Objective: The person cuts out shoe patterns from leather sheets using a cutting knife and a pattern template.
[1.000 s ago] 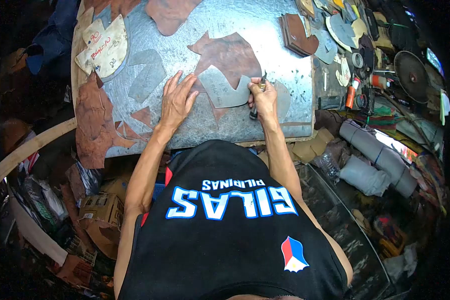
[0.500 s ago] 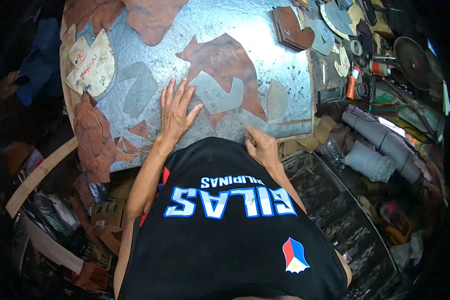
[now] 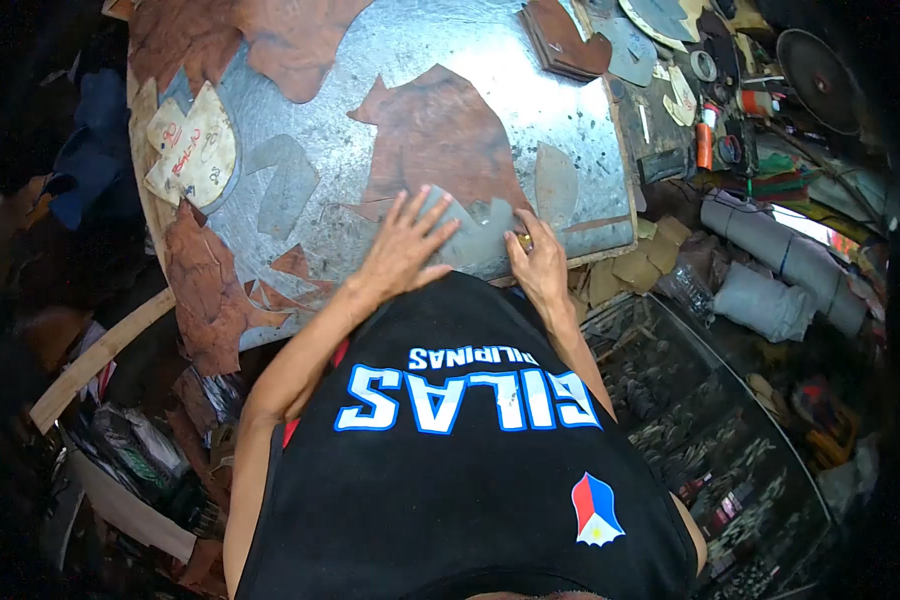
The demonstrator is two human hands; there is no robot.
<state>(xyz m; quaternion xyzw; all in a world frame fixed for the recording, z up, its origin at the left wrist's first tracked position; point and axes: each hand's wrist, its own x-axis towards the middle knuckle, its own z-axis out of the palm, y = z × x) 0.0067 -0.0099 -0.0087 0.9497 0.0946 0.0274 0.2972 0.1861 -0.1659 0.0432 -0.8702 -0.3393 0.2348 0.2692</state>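
My left hand (image 3: 407, 243) lies with fingers spread over the left part of a grey notched template (image 3: 467, 240), near the table's front edge. At the template's right end is my right hand (image 3: 541, 262), its fingers curled around something small with a yellowish, shiny end; I cannot tell what it is. Just beyond both hands a piece of brown leather (image 3: 440, 135) lies flat, its near edge partly hidden by the template and my left fingers. A second grey template (image 3: 556, 187) lies to the right of the leather.
The metal-topped table (image 3: 340, 120) also holds a grey template (image 3: 285, 185), cream marked patterns (image 3: 192, 150) and leather scraps (image 3: 205, 290) at left. A stack of brown leather pieces (image 3: 562, 42) sits at the back right. An orange bottle (image 3: 706, 145) and rolled material (image 3: 775, 240) are farther right.
The notched template has slid toward me and right, off most of the leather. My left hand has moved right and nearer with it; my right hand has moved forward to its right end.
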